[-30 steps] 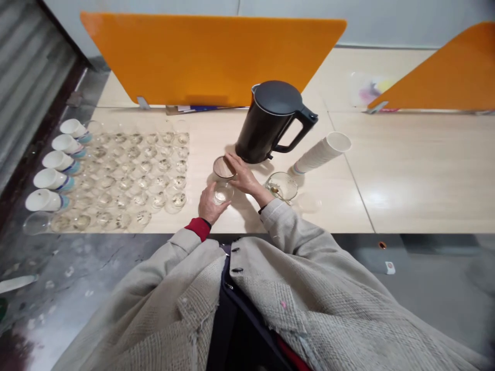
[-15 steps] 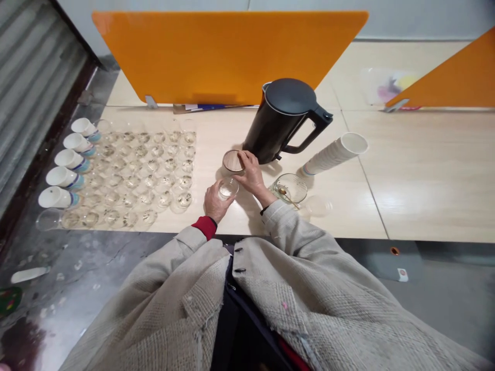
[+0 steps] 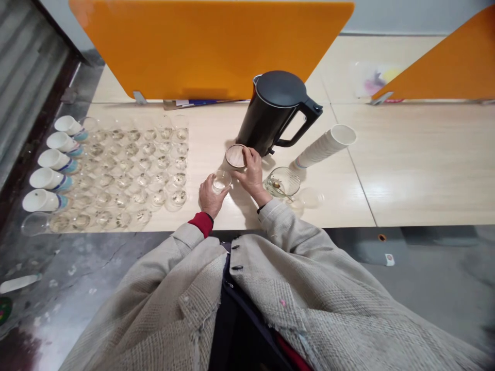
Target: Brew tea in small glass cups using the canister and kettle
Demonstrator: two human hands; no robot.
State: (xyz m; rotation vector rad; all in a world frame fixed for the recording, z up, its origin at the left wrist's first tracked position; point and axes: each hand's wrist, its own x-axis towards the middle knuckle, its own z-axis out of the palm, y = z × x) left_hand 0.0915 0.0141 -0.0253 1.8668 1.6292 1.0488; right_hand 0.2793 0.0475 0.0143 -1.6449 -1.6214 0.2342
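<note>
Clear cup [image 3: 221, 181] near the worktop's near edge, roughly upright, in the left hand [image 3: 210, 197]: fingers and thumb curved round its left and near sides, grip only as wide as the cup. Round container [image 3: 234, 156] with a brownish rim just beyond it, slightly right; right hand [image 3: 252, 176] has it by its right side, fingers bent over the rim, thumb at the near side, part-curled. Contents of the round container not clear. Black kettle [image 3: 258, 121] just beyond on the far right side, upright, lid down, handle to the right. Right of the right hand: ribbed glass bowl [image 3: 298, 184], spoon [image 3: 286, 194] leaning in it; nested white paper cups [image 3: 323, 148] farther right. Left: rows of clear cups [image 3: 124, 166], many with dark bits at the bottom, packed close, bordered on the left by patterned paper cups [image 3: 47, 178]. All on a pale worktop [image 3: 417, 170]; orange divider [image 3: 212, 49] along the far side, second orange divider [image 3: 448, 67] at far right.
</note>
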